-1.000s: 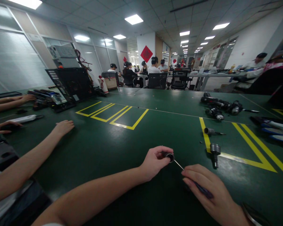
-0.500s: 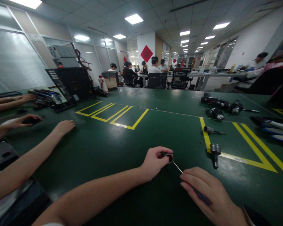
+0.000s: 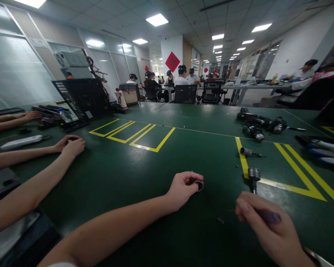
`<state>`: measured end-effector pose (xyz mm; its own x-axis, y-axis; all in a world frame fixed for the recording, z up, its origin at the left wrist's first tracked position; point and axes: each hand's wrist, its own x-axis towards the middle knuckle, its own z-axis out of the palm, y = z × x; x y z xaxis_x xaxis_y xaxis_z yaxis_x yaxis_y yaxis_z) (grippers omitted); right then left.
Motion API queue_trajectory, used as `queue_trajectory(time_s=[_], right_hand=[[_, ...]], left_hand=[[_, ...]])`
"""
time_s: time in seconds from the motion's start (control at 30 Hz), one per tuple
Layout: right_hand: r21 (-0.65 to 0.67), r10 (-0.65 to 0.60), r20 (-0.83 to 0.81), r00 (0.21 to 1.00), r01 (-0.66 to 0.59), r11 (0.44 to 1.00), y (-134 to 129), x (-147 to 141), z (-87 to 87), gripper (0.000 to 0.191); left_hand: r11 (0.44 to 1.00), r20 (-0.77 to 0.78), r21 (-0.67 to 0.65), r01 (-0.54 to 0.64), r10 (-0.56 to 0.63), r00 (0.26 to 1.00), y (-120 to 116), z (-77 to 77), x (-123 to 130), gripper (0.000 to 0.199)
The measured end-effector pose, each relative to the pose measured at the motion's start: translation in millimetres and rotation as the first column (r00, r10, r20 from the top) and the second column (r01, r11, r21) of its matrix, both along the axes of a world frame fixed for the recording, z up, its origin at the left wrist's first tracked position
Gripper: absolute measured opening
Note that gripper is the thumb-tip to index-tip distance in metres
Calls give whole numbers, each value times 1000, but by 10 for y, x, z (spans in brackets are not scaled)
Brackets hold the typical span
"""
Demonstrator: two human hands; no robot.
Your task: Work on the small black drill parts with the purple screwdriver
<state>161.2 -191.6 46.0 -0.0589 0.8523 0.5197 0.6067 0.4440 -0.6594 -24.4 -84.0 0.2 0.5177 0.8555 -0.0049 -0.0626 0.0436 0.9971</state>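
My left hand [image 3: 184, 190] is closed around a small round metal sleeve [image 3: 200, 185], its open end facing right. My right hand [image 3: 275, 226] grips a thin-shafted screwdriver [image 3: 270, 216] by its dark purple handle; the shaft is blurred, and its tip is apart from the sleeve. On the green table between the hands lie small dark ring-like parts [image 3: 220, 220]. Just beyond my right hand stands a metal spindle piece [image 3: 254, 175] with a wide round head. A second metal piece with a thin shaft [image 3: 250, 152] lies farther back.
Black power-tool parts [image 3: 257, 126] lie at the back right, near blue-edged items [image 3: 330, 154]. Yellow tape [image 3: 297, 192] marks the green table [image 3: 128, 178]. On the left, another person's hands [image 3: 73, 145] hold a dark object, near a white device [image 3: 23, 142] and an open black case [image 3: 86, 98].
My right hand has moved right, drawing the screwdriver away from the sleeve. Small dark parts now show on the table. The neighbour's two hands have come together, and a white device shows beside them.
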Motion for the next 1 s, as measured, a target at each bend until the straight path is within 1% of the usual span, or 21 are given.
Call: queue_trajectory(time_s=[0.07,0.1,0.2,0.37,0.53,0.63,0.7,0.73,0.77,0.83,0.87,0.9,0.93,0.97,1.0], right_hand=[[-113,-105,-49,993,98,989,27,51,0,42],[-163,-131,-53,990,121,979,42,67,-9,44],[-246,-124,-46,991,109,963,79,77,-54,48],[-252,-98,-31,995,88,964,77,62,-108,46],[-213,-68,-9,998,64,975,79,47,-72,45],[-231,-52,-27,998,44,972,93,38,-69,45],[-304,-83,-79,993,55,951,105,37,-95,47],[-353,-113,-135,984,59,934,112,36,-112,47],[-403,-151,-217,964,52,914,118,35,-131,47],[-478,-221,-421,880,-8,878,128,33,-161,45],[-482,-237,-514,824,-49,875,131,31,-170,43],[-461,-235,-584,777,-78,884,131,31,-175,42],[-421,-211,-620,756,-93,902,127,31,-175,39],[-368,-167,-618,769,-94,925,122,31,-171,37],[-311,-119,-578,807,-83,947,113,30,-164,33]], left_hand=[[1000,2,-6,0,0,1000,-4,32,5,22],[1000,3,-10,-3,3,1000,-7,48,7,22],[1000,11,-23,-4,4,1000,-14,82,9,23],[999,22,-53,10,-9,1000,-18,96,-1,23],[998,48,-64,23,-20,999,-15,97,-3,22],[996,63,-85,31,-26,998,-12,110,-9,26],[993,68,-109,38,-31,997,-10,124,-17,30],[992,71,-120,40,-32,997,-10,132,-21,32],[991,73,-129,41,-32,997,-12,140,-25,34],[989,77,-138,45,-35,996,-19,157,-32,36],[989,77,-140,47,-37,996,-24,164,-35,36],[989,76,-138,51,-41,996,-30,169,-36,37],[989,72,-135,57,-47,996,-35,173,-37,38],[990,67,-130,64,-55,996,-40,174,-36,38],[990,63,-123,70,-62,996,-44,173,-35,39]])
